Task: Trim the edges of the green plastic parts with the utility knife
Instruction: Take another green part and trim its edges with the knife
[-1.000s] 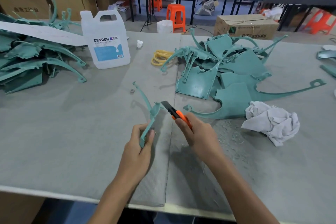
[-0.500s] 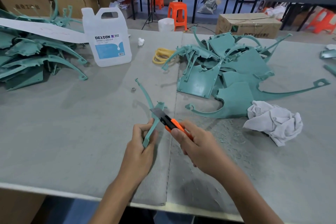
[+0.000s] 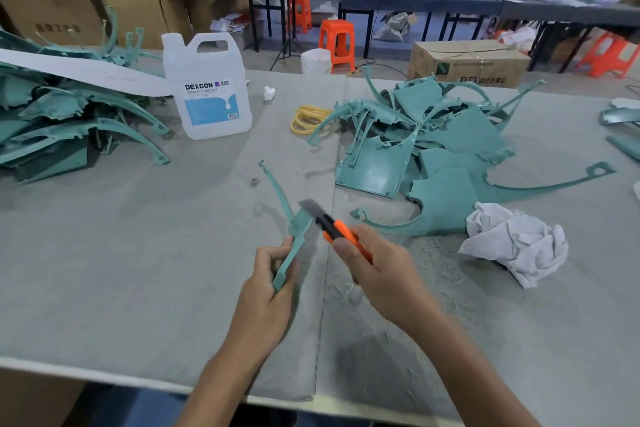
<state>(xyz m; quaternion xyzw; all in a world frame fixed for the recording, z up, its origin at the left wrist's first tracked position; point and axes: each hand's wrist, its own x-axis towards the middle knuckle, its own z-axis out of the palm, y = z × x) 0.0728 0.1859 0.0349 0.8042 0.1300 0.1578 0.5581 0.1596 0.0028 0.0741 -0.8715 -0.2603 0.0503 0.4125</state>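
Green plastic parts (image 3: 446,149) lie heaped at both far sides of the grey counter (image 3: 121,270), a white jug (image 3: 207,90) between the heaps and a crumpled rag (image 3: 516,243) at the right. Nearer, the left hand (image 3: 266,302) grips a thin curved part (image 3: 294,236) upright; the right hand (image 3: 377,270) holds the orange utility knife (image 3: 332,225), blade at its widened middle.

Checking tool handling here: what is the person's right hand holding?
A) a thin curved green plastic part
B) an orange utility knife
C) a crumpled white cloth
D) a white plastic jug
B: the right hand is curled round the orange utility knife, blade out, while the left hand holds the thin curved green plastic part.
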